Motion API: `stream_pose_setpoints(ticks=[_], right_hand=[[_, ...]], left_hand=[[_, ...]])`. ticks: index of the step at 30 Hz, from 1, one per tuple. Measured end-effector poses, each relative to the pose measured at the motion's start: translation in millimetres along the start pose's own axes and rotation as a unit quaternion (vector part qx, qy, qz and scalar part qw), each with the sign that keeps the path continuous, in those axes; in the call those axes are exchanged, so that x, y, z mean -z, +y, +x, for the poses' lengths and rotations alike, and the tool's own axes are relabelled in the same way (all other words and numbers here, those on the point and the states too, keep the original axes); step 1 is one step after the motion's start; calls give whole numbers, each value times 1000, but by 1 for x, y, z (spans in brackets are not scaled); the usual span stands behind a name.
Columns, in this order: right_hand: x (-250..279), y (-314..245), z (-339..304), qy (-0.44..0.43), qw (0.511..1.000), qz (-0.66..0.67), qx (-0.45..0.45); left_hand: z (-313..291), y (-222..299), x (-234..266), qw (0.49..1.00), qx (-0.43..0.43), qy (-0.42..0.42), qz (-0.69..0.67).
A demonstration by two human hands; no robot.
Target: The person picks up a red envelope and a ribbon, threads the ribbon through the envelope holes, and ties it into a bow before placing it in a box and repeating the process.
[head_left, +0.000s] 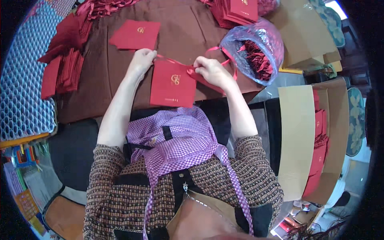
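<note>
A flat red paper bag (pixel 171 89) with gold print lies near the front edge of the brown-covered table. Along its top edge runs a narrow red ribbon (pixel 172 61), stretched between both hands. My left hand (pixel 142 63) pinches the ribbon's left end at the bag's upper left corner. At the upper right corner, my right hand (pixel 214 73) is closed on the ribbon, with its fingertips curled in. Loose ribbon loops out beyond the right hand. Behind the left hand lies a small pile of red bags (pixel 138 34). What lies beneath the right hand is partly hidden.
A clear plastic sack (pixel 237 40) of dark red pieces stands open at right. Stacked red bags (pixel 66 74) sit at left, another stack (pixel 236 12) at the far right. A cardboard box (pixel 295 140) holding red bags stands beside me. The brown cloth (pixel 100 80) covers the table.
</note>
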State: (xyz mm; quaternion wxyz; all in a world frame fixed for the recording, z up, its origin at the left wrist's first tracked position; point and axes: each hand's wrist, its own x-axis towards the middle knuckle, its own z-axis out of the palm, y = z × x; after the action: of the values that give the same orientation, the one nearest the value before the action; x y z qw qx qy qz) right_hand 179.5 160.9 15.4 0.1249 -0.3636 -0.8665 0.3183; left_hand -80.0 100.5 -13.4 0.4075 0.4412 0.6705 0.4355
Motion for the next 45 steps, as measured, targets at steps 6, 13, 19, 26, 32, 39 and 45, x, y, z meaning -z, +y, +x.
stream_pose_setpoints(ticks=[6,13,19,26,32,39,45], right_hand=[[-2,2,-2,3,1000,10,-18],[-9,6,-1,57,998,-18,-11],[-27,0,-11,221,975,22,-13],[-40,1,-73,133,989,-39,-55],[18,9,-122,-5,910,395,-125],[19,11,-131,76,734,666,109],[22,11,-122,173,835,517,71]], left_hand=[[-11,-11,-11,998,-51,10,-20],[-29,0,-7,970,-110,-214,18],[-30,-8,-1,972,-45,-232,-15],[-32,-20,-2,977,-32,-203,-60],[-35,-25,-5,978,-60,-195,-52],[-34,-25,-7,982,-87,-169,20],[-40,-18,-5,985,-62,-164,9]])
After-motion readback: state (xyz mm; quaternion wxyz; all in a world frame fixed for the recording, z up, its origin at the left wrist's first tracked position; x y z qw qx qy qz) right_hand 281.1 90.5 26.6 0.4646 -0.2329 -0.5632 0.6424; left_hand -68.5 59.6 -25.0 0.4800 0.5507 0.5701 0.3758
